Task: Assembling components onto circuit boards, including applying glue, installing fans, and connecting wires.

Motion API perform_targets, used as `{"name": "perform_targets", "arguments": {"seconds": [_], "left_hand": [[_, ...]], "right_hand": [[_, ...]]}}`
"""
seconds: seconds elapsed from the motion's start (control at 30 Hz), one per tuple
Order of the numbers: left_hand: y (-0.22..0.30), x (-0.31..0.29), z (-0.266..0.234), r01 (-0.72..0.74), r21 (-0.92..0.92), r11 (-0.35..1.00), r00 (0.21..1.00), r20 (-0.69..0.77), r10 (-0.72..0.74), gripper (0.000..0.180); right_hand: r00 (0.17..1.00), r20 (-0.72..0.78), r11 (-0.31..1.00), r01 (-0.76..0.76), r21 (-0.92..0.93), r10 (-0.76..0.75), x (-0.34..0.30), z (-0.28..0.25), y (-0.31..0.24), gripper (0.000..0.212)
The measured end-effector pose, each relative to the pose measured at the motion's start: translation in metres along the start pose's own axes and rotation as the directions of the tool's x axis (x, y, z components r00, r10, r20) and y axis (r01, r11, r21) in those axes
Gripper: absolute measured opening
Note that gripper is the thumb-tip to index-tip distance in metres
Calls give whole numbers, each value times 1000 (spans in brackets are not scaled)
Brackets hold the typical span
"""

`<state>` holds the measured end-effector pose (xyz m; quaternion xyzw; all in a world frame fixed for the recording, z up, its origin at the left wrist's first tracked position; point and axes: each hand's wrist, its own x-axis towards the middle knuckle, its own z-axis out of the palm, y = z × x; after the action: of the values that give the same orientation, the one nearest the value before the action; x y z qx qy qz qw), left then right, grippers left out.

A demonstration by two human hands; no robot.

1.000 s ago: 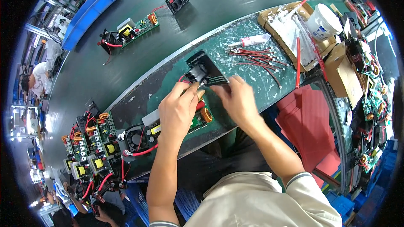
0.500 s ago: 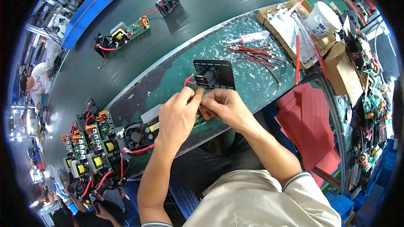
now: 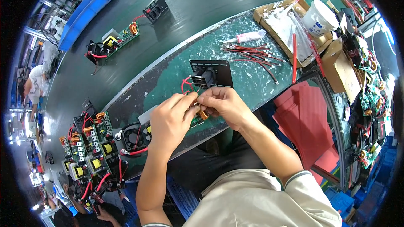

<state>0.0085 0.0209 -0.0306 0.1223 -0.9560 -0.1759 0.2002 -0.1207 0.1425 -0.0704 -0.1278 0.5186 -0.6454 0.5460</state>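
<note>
Green, paint-flecked matting covers the worktop (image 3: 248,65) running through the middle of the frame. At its centre the left hand (image 3: 170,120) and the right hand (image 3: 225,103) meet, fingertips pressed together around a small green circuit board (image 3: 197,119) with a copper-wound coil, each grip pinching it from its own side. Just above them a flat black panel (image 3: 211,74) with a moulded socket lies on the matting, thin red wires (image 3: 186,85) looping from it toward the fingers.

Toward the upper right a shallow cardboard tray (image 3: 290,23) holds crinkled clear plastic and a white round tub (image 3: 320,17) with a blue label. Left of it a white squeeze tube (image 3: 245,38) with a pink band lies beside a loose bundle of red leads (image 3: 254,54). A plain brown carton (image 3: 343,69) sits at the right edge, with matte red sheets (image 3: 305,122) stacked below it.

At the lower left, finished boards (image 3: 90,151) with yellow transformers crowd together beside a black fan (image 3: 134,136). On the dark glossy belt at upper left rests another board (image 3: 113,42), and beyond it a blue plastic bin (image 3: 86,10).
</note>
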Motion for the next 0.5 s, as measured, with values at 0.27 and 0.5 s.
{"name": "perform_targets", "arguments": {"seconds": [0.27,0.5], "left_hand": [[-5,2,1,70,-195,978,996,-38,-79,19],[-19,9,14,175,-315,933,974,-85,-212,16]], "right_hand": [[988,-34,987,152,-53,-154,0,5,4,23],[848,-230,298,-91,-950,-477,-35,-27,-16,37]]}}
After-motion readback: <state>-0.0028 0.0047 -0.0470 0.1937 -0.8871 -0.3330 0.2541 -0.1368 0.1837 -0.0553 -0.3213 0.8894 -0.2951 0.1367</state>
